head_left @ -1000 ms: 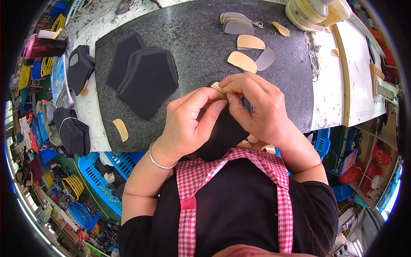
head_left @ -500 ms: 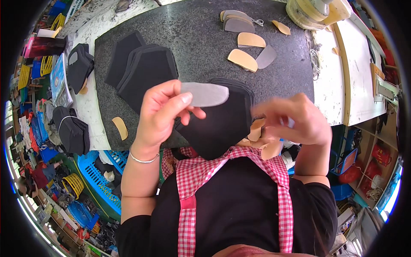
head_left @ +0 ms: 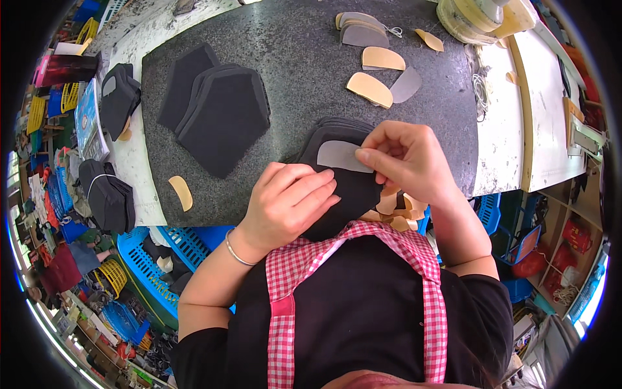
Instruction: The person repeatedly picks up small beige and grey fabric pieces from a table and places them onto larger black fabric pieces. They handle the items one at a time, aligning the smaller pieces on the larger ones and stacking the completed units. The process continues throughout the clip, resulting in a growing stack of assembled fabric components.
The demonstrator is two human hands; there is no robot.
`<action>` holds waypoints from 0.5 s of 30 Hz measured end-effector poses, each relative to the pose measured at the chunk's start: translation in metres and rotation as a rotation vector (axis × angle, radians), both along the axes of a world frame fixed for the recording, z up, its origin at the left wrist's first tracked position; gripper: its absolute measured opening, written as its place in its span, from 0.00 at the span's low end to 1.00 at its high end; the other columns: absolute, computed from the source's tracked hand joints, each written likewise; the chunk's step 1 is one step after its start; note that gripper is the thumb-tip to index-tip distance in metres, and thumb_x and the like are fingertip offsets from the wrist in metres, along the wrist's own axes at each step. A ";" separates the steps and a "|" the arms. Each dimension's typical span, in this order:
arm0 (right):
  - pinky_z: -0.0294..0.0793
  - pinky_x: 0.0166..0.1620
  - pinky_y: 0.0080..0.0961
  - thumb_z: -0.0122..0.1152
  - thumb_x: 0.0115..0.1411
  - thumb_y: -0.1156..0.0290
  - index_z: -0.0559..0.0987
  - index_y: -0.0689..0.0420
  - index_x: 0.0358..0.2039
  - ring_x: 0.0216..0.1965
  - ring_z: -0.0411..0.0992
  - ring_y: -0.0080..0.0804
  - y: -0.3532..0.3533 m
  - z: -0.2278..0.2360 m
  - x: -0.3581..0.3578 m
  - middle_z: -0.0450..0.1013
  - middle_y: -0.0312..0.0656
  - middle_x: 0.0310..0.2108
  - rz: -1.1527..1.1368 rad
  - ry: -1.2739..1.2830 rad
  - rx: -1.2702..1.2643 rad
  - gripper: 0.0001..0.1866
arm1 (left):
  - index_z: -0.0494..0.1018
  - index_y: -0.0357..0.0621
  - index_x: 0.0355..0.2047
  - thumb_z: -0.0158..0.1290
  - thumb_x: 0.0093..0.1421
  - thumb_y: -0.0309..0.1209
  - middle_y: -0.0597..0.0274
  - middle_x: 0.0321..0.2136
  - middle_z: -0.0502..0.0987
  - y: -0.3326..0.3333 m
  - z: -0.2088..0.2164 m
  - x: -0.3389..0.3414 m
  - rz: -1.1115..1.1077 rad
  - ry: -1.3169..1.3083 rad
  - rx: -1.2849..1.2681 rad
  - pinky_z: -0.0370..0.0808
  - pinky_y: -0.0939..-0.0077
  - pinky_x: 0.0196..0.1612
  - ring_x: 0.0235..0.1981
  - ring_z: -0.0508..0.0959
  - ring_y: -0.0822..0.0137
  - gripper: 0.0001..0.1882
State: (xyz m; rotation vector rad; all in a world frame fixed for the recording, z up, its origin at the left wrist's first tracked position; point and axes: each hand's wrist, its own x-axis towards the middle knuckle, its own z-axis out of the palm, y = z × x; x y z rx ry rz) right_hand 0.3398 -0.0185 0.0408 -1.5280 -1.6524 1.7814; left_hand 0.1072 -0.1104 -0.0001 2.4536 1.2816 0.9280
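A stack of black fabric pieces (head_left: 350, 194) lies at the table's near edge, in front of my body. On its top piece rests a thin grey curved patch (head_left: 337, 156), near the far edge. My right hand (head_left: 408, 161) pinches the patch's right end between thumb and fingers. Stretched fingers of my left hand (head_left: 288, 202) lie over the stack's left side, their tips by the patch's lower left edge, with nothing gripped. Below my right hand, peeled tan paper pieces (head_left: 402, 209) are heaped at the table edge.
Another pile of black pieces (head_left: 223, 120) lies at left on the dark tabletop (head_left: 291, 58). Tan-backed patches (head_left: 369, 89) and grey ones sit at the far right, near a cream-coloured round container (head_left: 476, 23). A tied black bundle (head_left: 107, 198) lies left; a blue basket (head_left: 146, 262) stands below.
My left hand has come down from holding up the grey patch and let go of it. The patch now lies on the black stack, and my right hand has moved left to its end.
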 end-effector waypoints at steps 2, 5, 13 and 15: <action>0.75 0.23 0.14 0.70 0.67 0.72 0.82 0.63 0.36 0.24 0.75 0.12 0.000 -0.003 -0.002 0.77 0.31 0.24 0.004 -0.019 0.016 0.08 | 0.85 0.46 0.36 0.74 0.46 0.29 0.67 0.40 0.85 0.000 0.003 0.000 0.019 0.055 0.027 0.76 0.65 0.45 0.44 0.82 0.62 0.15; 0.76 0.23 0.15 0.71 0.66 0.71 0.82 0.63 0.35 0.24 0.76 0.14 -0.001 -0.006 -0.001 0.77 0.32 0.23 0.015 -0.025 0.069 0.09 | 0.84 0.47 0.34 0.73 0.48 0.29 0.68 0.40 0.85 0.002 0.001 0.001 0.015 0.057 0.042 0.75 0.63 0.48 0.48 0.83 0.61 0.13; 0.76 0.26 0.40 0.77 0.59 0.54 0.75 0.57 0.31 0.20 0.75 0.47 0.005 -0.004 -0.017 0.74 0.42 0.19 0.373 -0.691 0.772 0.22 | 0.83 0.47 0.35 0.72 0.48 0.28 0.66 0.38 0.85 0.015 0.015 -0.004 -0.004 0.056 -0.061 0.77 0.63 0.49 0.50 0.83 0.61 0.13; 0.77 0.30 0.40 0.77 0.58 0.53 0.77 0.57 0.34 0.25 0.77 0.45 0.022 -0.012 -0.014 0.76 0.40 0.25 0.275 -0.612 1.004 0.22 | 0.83 0.46 0.35 0.72 0.49 0.27 0.63 0.38 0.85 0.032 0.020 -0.023 0.037 -0.054 -0.100 0.78 0.64 0.49 0.49 0.84 0.59 0.12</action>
